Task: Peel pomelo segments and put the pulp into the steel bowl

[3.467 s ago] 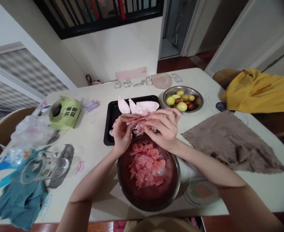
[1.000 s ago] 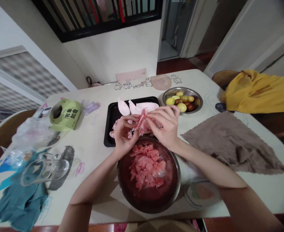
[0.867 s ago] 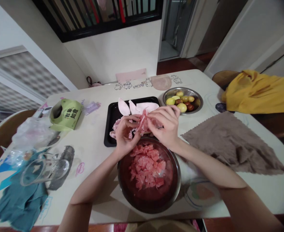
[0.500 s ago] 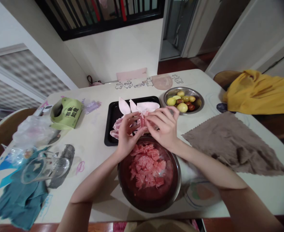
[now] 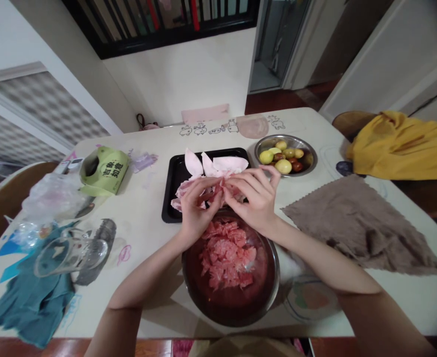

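Observation:
Between the fingertips of both hands is a pinkish-red piece of pomelo (image 5: 221, 184), mostly covered by the fingers. My left hand (image 5: 197, 206) pinches it from the left, thumb and fingers closed. My right hand (image 5: 254, 198) grips it from the other side, with the outer fingers raised. Below the hands stands a steel bowl (image 5: 274, 285) with loose red pomelo flesh (image 5: 228, 255) in it. Just beyond them lies a black tray (image 5: 172, 173), partly hidden by the hands, bearing pale pieces of rind (image 5: 230, 163) and pink scraps (image 5: 185, 191).
A smaller steel bowl (image 5: 311, 161) of green and brown fruit stands behind my right hand. A brown cloth (image 5: 355, 223) lies at right. On the left are a glass pitcher (image 5: 60, 255), a teal cloth (image 5: 36, 302), a plastic bag (image 5: 55, 196) and a green box (image 5: 109, 171).
The fingers have shifted slightly around the pomelo piece, and the left fingers lie closer together. The whole view has moved a little; the bowls and tray stay in place.

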`<state>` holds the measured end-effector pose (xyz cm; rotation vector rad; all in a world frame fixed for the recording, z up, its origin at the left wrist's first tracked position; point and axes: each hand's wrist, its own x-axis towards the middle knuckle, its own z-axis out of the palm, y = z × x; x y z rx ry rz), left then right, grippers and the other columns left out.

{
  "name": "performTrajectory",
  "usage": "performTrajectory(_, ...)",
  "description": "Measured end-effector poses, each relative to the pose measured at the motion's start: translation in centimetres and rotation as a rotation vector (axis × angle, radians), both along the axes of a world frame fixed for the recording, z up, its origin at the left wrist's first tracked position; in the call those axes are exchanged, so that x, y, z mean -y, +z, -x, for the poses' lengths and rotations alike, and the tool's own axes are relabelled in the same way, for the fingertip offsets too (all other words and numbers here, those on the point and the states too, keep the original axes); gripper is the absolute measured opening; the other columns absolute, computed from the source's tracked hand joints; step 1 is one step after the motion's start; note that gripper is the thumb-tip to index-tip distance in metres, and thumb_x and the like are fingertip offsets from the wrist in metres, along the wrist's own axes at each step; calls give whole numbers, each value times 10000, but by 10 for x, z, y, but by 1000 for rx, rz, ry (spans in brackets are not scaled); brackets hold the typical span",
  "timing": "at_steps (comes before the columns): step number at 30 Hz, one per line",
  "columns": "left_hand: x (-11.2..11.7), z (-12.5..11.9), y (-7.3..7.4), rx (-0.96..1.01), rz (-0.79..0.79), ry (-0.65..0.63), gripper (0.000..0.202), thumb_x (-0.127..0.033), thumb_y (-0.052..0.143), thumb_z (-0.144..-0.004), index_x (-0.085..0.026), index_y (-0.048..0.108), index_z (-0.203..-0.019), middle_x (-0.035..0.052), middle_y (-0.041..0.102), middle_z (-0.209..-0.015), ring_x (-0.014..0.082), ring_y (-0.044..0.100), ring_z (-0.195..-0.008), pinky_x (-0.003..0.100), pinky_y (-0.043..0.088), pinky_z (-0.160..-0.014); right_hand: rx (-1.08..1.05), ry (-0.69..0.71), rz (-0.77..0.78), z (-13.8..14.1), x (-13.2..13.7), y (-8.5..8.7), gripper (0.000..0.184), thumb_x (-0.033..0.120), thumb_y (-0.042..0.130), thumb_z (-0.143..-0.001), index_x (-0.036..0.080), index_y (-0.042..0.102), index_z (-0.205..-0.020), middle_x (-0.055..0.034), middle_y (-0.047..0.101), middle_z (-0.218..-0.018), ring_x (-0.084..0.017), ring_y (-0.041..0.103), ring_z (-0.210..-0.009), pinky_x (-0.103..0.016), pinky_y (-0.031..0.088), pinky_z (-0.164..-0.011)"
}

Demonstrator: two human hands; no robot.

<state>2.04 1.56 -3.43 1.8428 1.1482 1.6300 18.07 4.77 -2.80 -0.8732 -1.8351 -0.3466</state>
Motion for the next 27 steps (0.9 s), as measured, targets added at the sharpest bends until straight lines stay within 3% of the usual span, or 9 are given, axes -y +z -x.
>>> performTrajectory(11,6,-4,-3,-134,-118,90,344,-115,674,-924,-228,702,-1248,72,716,-1146,171,688,-1098,228,661,-734,115,-93,-217,0,8,-6,74,206,730,-904,240,729,-970,46,816,-963,-190,713,-934,-486,350,-1062)
performTrajectory(19,3,6,7,-111,-59,29,285,-161,681,-941,-274,760,-1191,42,741,-970,135,703,-858,249,626,-706,32,35,-150,-2,8,-3,103,158,718,-903,226,721,-980,38,817,-951,-163,744,-886,-434,401,-1010)
performTrajectory(22,0,14,6,-225,-169,63,303,-147,698,-930,-274,753,-1200,41,766,-1015,146,733,-896,289,644,-795,7,62,-86,-1,9,-2,93,157,690,-929,238,708,-970,51,816,-953,-144,751,-871,-410,395,-1000)
performTrajectory(27,1,30,2,-567,-399,86,452,-104,640,-961,-254,628,-1388,80,750,-1189,178,738,-1064,313,626,-911,-3,88,-35,0,11,-4,37,176,660,-959,211,675,-959,29,809,-938,-145,750,-873,-400,370,-1005)
